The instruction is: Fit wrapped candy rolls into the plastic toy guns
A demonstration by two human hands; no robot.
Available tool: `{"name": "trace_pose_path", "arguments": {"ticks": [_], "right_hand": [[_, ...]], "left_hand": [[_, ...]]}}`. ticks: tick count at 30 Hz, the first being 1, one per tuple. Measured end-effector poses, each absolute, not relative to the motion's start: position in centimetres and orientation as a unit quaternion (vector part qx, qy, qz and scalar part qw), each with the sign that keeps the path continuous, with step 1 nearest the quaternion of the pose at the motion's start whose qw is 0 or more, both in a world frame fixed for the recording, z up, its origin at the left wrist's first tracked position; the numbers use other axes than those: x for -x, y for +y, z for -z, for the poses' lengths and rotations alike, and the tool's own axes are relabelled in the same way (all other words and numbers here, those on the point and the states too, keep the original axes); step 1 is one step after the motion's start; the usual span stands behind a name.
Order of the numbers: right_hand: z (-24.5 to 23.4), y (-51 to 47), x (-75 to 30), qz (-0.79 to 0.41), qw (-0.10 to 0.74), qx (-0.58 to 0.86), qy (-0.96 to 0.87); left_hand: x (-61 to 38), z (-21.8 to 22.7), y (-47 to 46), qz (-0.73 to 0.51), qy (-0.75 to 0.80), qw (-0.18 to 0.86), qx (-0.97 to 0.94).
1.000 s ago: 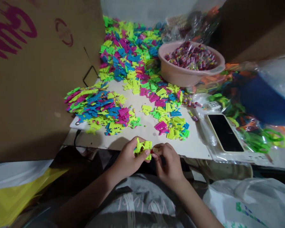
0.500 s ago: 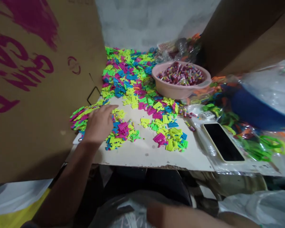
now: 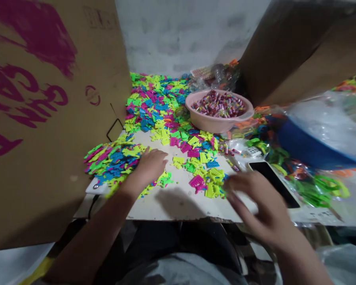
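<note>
My left hand (image 3: 150, 169) rests palm down over a small heap of bright plastic pieces, its fingers loosely bent and partly hiding the heap. Left of it lies a thicker pile of flat yellow, pink, green and blue pieces (image 3: 112, 160). Above the front of the table hangs my right hand (image 3: 258, 204), blurred, with thumb and fingers apart and nothing visible between them. Just left of its fingertips is a loose cluster of yellow, pink and green pieces (image 3: 215, 180), some of them comb-shaped. Behind it, a phone (image 3: 280, 186) is partly covered by this hand.
A pink basin (image 3: 215, 124) of small wrapped sweets stands mid-table. Farther back spreads a large heap of coloured pieces (image 3: 154, 97). Cardboard boxes (image 3: 62, 130) close off both sides. To the right sit a blue basin (image 3: 308, 144) and green plastic items (image 3: 317, 190).
My right hand has risen from below the table's edge to above the table at right. My left hand has shifted right across the small heap. The view has tilted slightly.
</note>
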State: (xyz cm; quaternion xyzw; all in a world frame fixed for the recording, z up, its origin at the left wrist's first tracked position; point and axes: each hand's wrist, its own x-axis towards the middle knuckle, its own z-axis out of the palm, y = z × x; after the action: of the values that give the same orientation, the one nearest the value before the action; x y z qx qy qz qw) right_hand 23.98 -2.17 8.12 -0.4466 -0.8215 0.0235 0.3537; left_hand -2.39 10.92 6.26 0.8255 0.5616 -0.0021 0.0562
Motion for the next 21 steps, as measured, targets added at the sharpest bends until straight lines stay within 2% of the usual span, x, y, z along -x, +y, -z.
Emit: {"name": "trace_pose_path", "arguments": {"ticks": [2, 3, 4, 10, 16, 19, 21], "right_hand": [[-6.3, 2.3, -25.7, -0.014, 0.262, 0.570, -0.779], [-5.2, 4.1, -26.6, -0.013, 0.182, 0.657, -0.731], [-4.2, 5.5, -27.4, -0.006, 0.149, 0.700, -0.699], [-0.8, 7.3, -29.1, -0.032, 0.029, 0.792, -0.609], [-1.3, 7.5, -29.5, -0.075, 0.031, 0.807, -0.585], [-2.1, 7.2, -29.4, -0.098, 0.076, 0.795, -0.594], [-2.5, 5.9, -28.5, -0.138, 0.163, 0.767, -0.604]], "left_hand": [[-0.1, -4.5, 11.8, 0.012, 0.555, 0.091, -0.827], [-1.2, -3.6, 12.3, 0.011, 0.557, 0.103, -0.824], [-2.1, -2.7, 12.8, 0.007, 0.562, 0.117, -0.819], [-3.4, -0.6, 14.6, -0.109, 0.585, 0.233, -0.769], [-1.9, -1.6, 11.8, -0.269, 0.531, 0.451, -0.665], [-1.1, -2.4, 8.5, -0.321, 0.494, 0.535, -0.606], [-0.7, -2.8, 6.3, -0.354, 0.475, 0.590, -0.549]]}}
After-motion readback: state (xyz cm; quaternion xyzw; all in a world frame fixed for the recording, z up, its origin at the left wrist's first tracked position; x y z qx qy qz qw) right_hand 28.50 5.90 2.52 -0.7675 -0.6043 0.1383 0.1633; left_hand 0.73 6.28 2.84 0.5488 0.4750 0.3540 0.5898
